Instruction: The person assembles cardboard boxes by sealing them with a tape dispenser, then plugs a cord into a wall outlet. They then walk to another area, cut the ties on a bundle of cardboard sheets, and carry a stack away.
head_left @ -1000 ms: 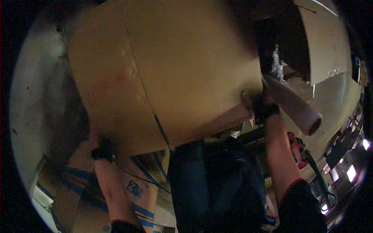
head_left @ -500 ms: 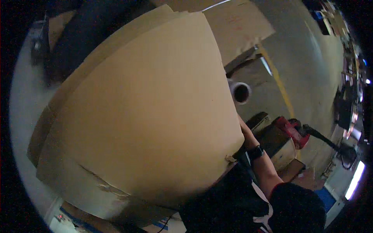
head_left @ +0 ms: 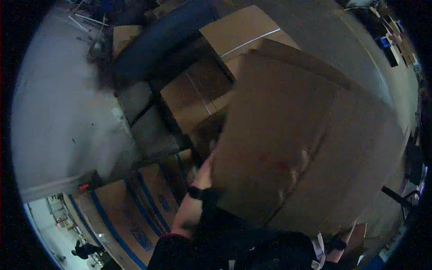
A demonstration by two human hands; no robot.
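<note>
A large brown flattened cardboard box (head_left: 279,130) fills the middle and right in front of me, tilted, with a worn crease running across it. My left hand (head_left: 206,174), with a dark band at its wrist, grips the left edge of the cardboard; its fingers are partly behind it and blurred. At the lower right, my right hand (head_left: 350,233) is at the bottom edge of the same cardboard, a dark watch on its wrist, its fingers mostly hidden.
Beyond the cardboard lie an opened cardboard box (head_left: 193,92) and another piece with a white strap (head_left: 252,38). A dark curved shape (head_left: 166,40) stands behind them. Blue-striped cardboard boxes (head_left: 130,204) line the lower left. A distant person (head_left: 85,249) shows at the bottom left.
The flattened box has swung to the right and turned in my hands as my view shifted left. My left arm has come into view, and the boxes at the left now show.
</note>
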